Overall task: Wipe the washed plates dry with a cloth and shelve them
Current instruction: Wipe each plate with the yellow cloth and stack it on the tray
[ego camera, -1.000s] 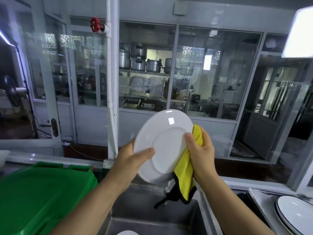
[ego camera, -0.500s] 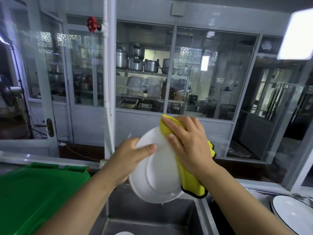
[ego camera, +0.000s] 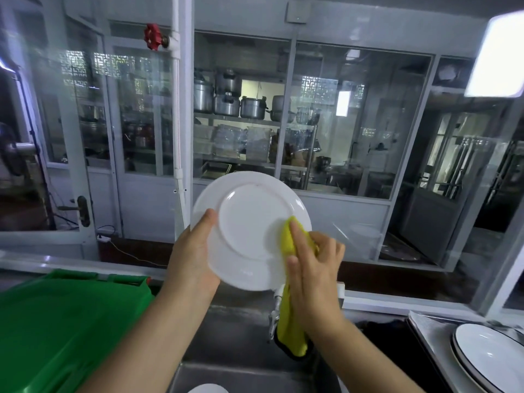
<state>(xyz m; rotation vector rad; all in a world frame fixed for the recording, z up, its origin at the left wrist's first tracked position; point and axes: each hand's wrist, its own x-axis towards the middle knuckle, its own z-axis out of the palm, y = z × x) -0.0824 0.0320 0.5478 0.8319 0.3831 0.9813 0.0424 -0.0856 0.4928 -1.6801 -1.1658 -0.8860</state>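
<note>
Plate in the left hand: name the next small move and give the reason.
Probably sweep the cloth across the plate toward the left hand. The right hand presses the cloth only on the lower right rim of the underside, so the base ring and left side look unwiped.

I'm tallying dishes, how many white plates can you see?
4: round white plate in the left hand; two stacked plates lower right; a rim in the sink. Others may be hidden.

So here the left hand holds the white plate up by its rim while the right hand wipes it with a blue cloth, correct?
Not quite: the cloth is yellow, not blue, as the head view shows. The rest holds: the left hand holds the white plate by its rim while the right hand wipes it.
</note>
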